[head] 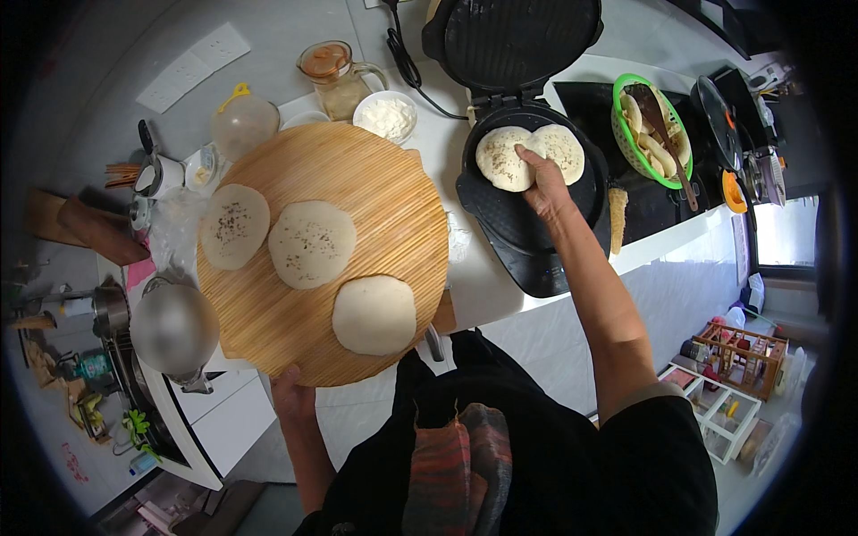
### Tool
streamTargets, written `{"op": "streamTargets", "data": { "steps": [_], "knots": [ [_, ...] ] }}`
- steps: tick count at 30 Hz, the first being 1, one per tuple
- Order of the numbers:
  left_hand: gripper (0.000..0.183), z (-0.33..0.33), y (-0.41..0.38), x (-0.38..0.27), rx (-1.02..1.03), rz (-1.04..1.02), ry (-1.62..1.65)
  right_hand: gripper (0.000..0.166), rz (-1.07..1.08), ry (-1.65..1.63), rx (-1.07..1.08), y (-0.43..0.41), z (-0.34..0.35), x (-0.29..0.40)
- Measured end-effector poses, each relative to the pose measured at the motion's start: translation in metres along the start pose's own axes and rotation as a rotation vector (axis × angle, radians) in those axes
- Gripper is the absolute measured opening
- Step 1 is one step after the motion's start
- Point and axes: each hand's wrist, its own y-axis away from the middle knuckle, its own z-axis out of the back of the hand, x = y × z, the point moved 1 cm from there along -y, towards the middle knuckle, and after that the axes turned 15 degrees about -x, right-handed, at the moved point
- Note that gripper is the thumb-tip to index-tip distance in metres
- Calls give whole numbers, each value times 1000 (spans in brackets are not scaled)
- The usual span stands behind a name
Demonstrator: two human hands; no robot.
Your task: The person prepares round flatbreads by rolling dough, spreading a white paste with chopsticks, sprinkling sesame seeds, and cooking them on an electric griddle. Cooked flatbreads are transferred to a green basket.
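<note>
A round ridged board of pale stalks point(375, 181) carries three flat dough rounds. Seeds dot the left round point(234, 228) and the middle round point(312, 244); the lower round point(375, 315) looks plain. My left hand point(293, 394) grips the board's near rim, most of its fingers out of sight. In the black electric griddle point(536, 231), whose ridged lid point(513, 43) stands raised, two seeded dough rounds lie side by side. My right hand point(546, 184) has its thumb on top of the left one point(504, 159), close to the right one point(563, 151). Its other fingers are hidden beneath.
Behind the board stand a glass jug point(332, 80) and a bowl of white flour point(385, 117). Right of the griddle, a green basket point(620, 134) holds cooked flatbread and a wooden spatula point(660, 127). A metal pot point(174, 328) is at left. The griddle's cord point(405, 63) runs behind.
</note>
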Motion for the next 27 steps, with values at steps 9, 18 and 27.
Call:
{"op": "streamTargets", "data": {
  "steps": [9, 18, 27],
  "knots": [
    [68, -3, 1, -1, 13, -17, -39, 31, -13, 168, -88, 22, 9, -6],
    [67, -9, -1, 3, 26, -10, -46, 36, -14, 651, -2, 72, 36, 9],
    [67, -9, -2, 5, 53, 4, -35, 39, 1187, 1380, -1, 70, 6, -5]
  ]
}}
